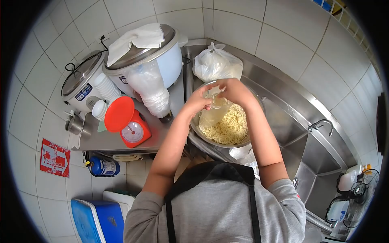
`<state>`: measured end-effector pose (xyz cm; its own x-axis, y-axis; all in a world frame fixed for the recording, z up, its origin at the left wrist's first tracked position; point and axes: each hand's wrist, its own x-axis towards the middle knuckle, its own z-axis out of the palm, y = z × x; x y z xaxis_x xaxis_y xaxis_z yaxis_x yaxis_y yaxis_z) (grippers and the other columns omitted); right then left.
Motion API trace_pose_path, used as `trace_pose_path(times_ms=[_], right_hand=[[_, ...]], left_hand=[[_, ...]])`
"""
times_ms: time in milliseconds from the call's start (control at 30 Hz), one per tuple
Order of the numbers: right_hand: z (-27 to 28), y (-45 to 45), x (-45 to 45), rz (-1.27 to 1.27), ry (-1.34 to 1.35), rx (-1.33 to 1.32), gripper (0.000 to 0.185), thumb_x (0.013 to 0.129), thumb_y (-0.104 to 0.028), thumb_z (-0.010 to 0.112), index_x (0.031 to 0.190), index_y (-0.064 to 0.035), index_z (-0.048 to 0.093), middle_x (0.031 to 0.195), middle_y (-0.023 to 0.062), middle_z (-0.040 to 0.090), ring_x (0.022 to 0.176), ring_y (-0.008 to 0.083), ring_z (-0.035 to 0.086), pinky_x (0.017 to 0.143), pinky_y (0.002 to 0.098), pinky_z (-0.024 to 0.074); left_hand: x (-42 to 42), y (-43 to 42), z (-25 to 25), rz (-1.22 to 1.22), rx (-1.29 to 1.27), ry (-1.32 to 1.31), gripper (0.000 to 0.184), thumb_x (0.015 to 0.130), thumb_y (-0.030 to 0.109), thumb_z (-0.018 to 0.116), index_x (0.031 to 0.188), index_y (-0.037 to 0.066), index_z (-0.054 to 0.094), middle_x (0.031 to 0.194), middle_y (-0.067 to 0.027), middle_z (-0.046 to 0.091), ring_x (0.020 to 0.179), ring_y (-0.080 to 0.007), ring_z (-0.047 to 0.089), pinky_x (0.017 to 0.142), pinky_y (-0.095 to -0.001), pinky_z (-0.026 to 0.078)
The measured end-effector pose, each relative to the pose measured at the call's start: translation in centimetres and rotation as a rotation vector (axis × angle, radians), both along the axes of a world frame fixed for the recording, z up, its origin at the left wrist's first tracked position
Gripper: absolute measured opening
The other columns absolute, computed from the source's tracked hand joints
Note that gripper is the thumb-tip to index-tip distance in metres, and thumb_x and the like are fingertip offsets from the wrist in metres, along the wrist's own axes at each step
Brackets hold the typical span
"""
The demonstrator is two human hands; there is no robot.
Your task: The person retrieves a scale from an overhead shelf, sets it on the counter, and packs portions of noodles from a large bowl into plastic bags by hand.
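A large round metal bowl (213,141) holds a heap of yellow noodles (229,126). Over its far left part, my left hand (197,100) and my right hand (235,91) are close together, fingers curled on the rim of a clear plastic bag (211,116). The bag hangs down between them against the noodles. What lies inside it is too unclear to tell. Just beyond the bowl sits a knotted white plastic bag (217,63).
Left of the bowl, a metal table (162,135) bears a red scale (135,131), stacked white cups (107,87) and two large cookers (170,60). At right are a steel sink (320,156) and faucet (322,124). A blue cooler (97,218) stands lower left.
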<state>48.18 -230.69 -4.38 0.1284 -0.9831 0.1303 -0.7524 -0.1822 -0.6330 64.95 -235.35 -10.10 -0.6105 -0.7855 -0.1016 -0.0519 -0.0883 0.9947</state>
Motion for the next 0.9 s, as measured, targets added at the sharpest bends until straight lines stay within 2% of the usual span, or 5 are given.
trace_pose_path(times_ms=[267, 367, 400, 667, 900], right_hand=[[-7.2, -1.7, -3.1, 0.131, 0.03, -0.257, 0.054, 0.067, -0.007, 0.07, 0.119, -0.0072, 0.054, 0.095, 0.015, 0.063, 0.083, 0.0258, 0.063, 0.074, 0.0347, 0.0486], [-6.0, -0.4, -2.9, 0.008, 0.175, 0.112, 0.06, 0.067, -0.004, 0.069, 0.123, -0.0073, 0.049, 0.092, 0.0142, 0.063, 0.075, 0.0226, 0.063, 0.068, 0.0333, 0.0493], [-5.4, -0.3, -2.8, -0.057, -0.109, 0.252, 0.05, 0.067, -0.001, 0.067, 0.115, -0.0059, 0.055, 0.085, 0.0129, 0.061, 0.068, 0.0188, 0.061, 0.06, 0.0322, 0.0486], [-1.5, -0.8, -0.3, 0.035, -0.098, -0.276, 0.031, 0.071, -0.004, 0.065, 0.102, -0.0021, 0.061, 0.089, 0.0153, 0.062, 0.086, 0.0264, 0.061, 0.077, 0.0356, 0.0471], [1.5, 2.1, -2.3, -0.129, -0.241, -0.512, 0.016, 0.079, -0.011, 0.063, 0.092, -0.0008, 0.065, 0.087, 0.012, 0.061, 0.079, 0.021, 0.063, 0.064, 0.0305, 0.05]], left_hand=[[-0.6, -1.4, -1.7, 0.185, -0.122, -0.137, 0.047, 0.076, -0.004, 0.049, 0.123, 0.001, 0.049, 0.097, -0.0072, 0.06, 0.057, -0.0082, 0.05, 0.051, -0.0223, 0.045], [0.0, -2.1, -2.6, 0.218, -0.152, -0.177, 0.043, 0.078, -0.003, 0.047, 0.121, 0.002, 0.052, 0.089, -0.0071, 0.062, 0.057, -0.0088, 0.051, 0.051, -0.0226, 0.046], [0.1, -2.2, -2.3, 0.231, -0.17, -0.195, 0.043, 0.078, -0.003, 0.047, 0.12, 0.002, 0.053, 0.087, -0.0072, 0.062, 0.058, -0.0091, 0.052, 0.052, -0.0228, 0.047], [-0.2, -0.6, -0.3, 0.163, -0.099, -0.156, 0.045, 0.077, -0.002, 0.048, 0.123, -0.004, 0.048, 0.087, -0.0071, 0.061, 0.061, -0.0121, 0.057, 0.057, -0.0238, 0.05], [4.1, 4.8, 7.8, 0.196, -0.113, 0.21, 0.043, 0.08, 0.0, 0.049, 0.122, -0.003, 0.049, 0.094, -0.0064, 0.06, 0.062, -0.0095, 0.056, 0.06, -0.0223, 0.05]])
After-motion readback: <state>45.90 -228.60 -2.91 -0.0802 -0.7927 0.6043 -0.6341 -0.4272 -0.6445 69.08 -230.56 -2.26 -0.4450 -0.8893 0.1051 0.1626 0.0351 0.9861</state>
